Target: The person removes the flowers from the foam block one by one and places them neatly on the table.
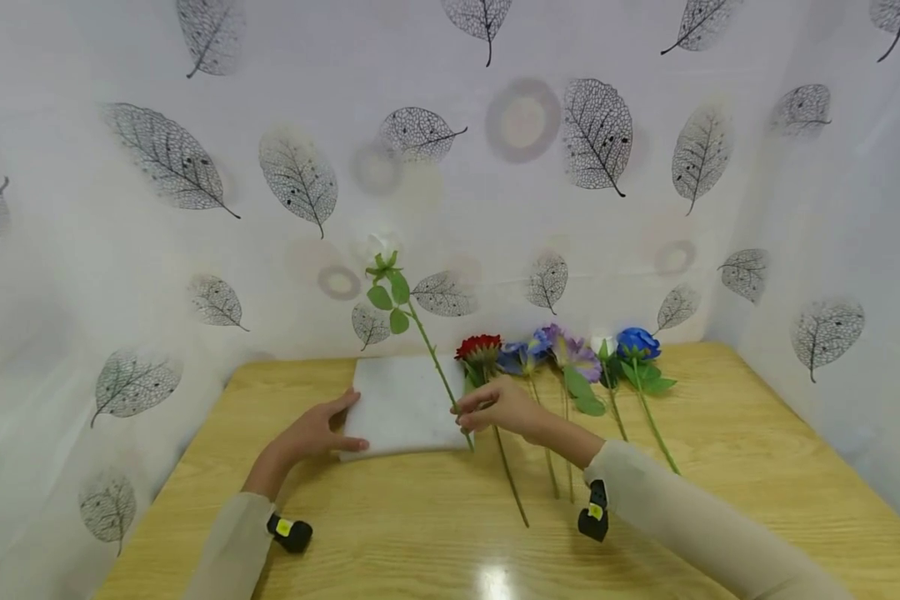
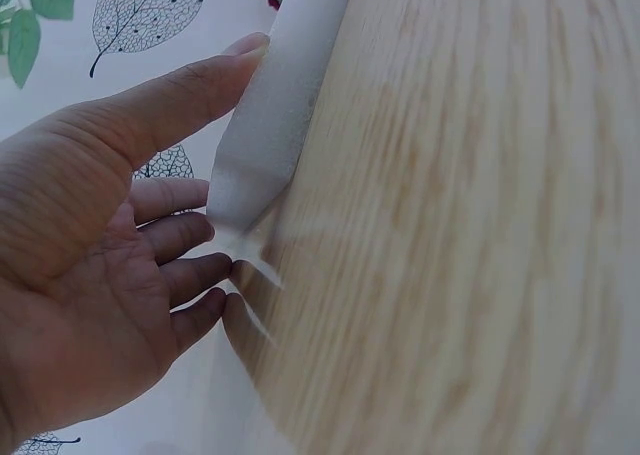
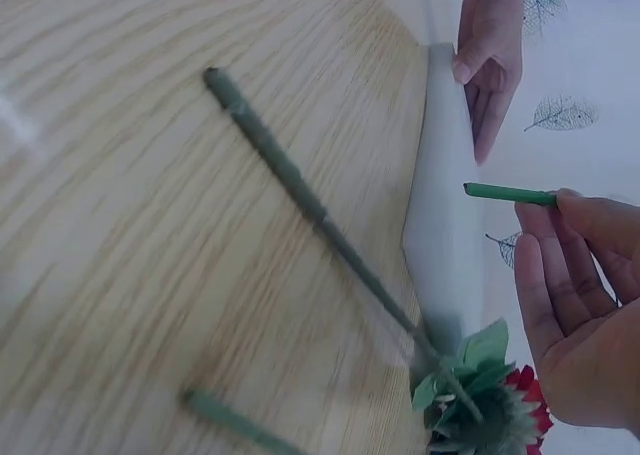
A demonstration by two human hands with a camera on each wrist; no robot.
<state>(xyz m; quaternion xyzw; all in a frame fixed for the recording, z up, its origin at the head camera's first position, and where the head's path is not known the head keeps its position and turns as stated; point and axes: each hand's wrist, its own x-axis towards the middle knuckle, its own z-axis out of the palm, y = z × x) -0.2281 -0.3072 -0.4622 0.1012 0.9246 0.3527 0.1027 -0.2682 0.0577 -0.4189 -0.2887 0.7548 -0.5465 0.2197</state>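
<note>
My right hand [image 1: 506, 408] pinches the lower stem of a white rose [image 1: 382, 254] between thumb and fingers. The rose leans up and to the left, its bloom far above the table, and its cut stem end [image 3: 490, 191] sticks out past the fingertips, over a white foam-like slab [image 1: 397, 408]. At the slab's left side is my left hand [image 1: 311, 433], thumb and fingers spread and fairly straight, fingertips at its edge. In the left wrist view the thumb lies along the slab's side [image 2: 265, 125]. A red flower [image 1: 480, 348] lies just right of the slab.
Further right on the wooden table [image 1: 390, 525] lie a blue flower [image 1: 521, 357], a purple flower [image 1: 573, 354], another white rose [image 1: 603, 346] and a blue rose [image 1: 637, 343], stems pointing toward me. Behind them hangs a leaf-printed curtain [image 1: 450, 217].
</note>
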